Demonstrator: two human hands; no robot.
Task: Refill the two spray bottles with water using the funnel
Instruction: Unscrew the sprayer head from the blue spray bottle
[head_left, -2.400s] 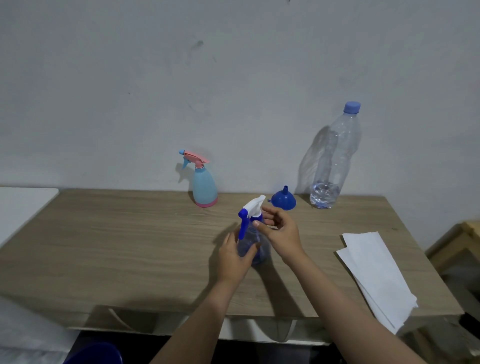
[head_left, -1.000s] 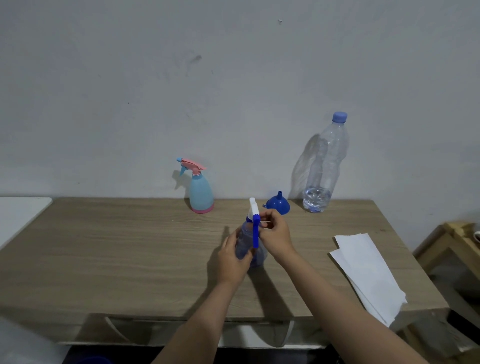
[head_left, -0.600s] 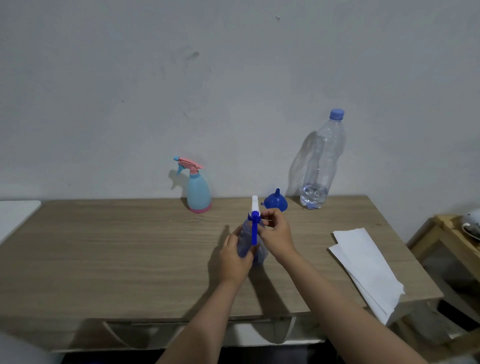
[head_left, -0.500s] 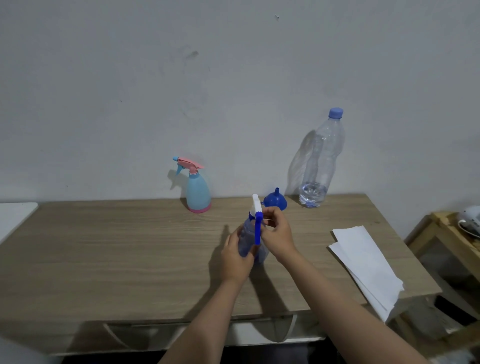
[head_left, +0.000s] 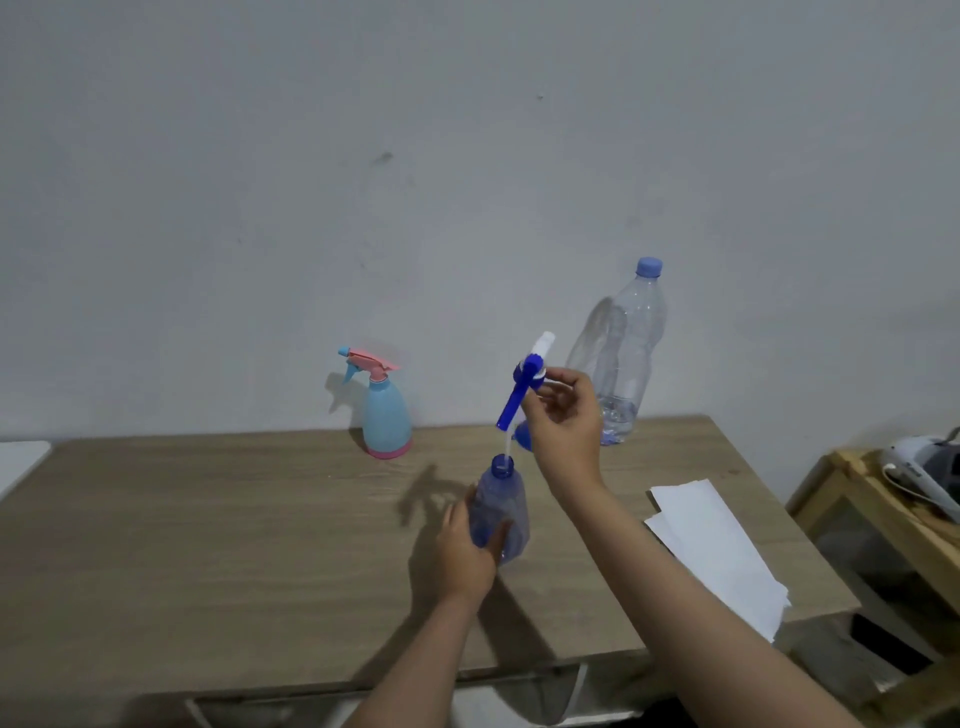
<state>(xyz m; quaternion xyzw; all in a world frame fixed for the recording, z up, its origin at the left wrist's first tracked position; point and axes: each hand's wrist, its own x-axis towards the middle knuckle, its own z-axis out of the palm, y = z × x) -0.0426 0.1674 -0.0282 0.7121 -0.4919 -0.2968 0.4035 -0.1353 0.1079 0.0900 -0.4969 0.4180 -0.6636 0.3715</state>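
Observation:
My left hand (head_left: 465, 551) grips the body of a translucent blue spray bottle (head_left: 501, 504) that stands on the wooden table (head_left: 208, 530), its neck uncovered. Above it my right hand (head_left: 563, 421) holds the blue-and-white spray head (head_left: 527, 384), lifted off, with the end of its white tube still in the neck. The blue funnel (head_left: 521, 435) is mostly hidden behind my right hand. A light blue spray bottle with a pink trigger (head_left: 383, 410) stands near the wall. A tall clear water bottle (head_left: 626, 358) with a blue cap holds a little water.
Sheets of white paper (head_left: 719, 551) lie at the table's right edge. A low wooden stand (head_left: 883, 525) with a white appliance on it is to the right of the table. A white surface (head_left: 18, 462) adjoins the table's left end.
My right hand has lifted the spray head up off the blue bottle, drawing the tube almost out. My left hand has kept its hold on the bottle's body.

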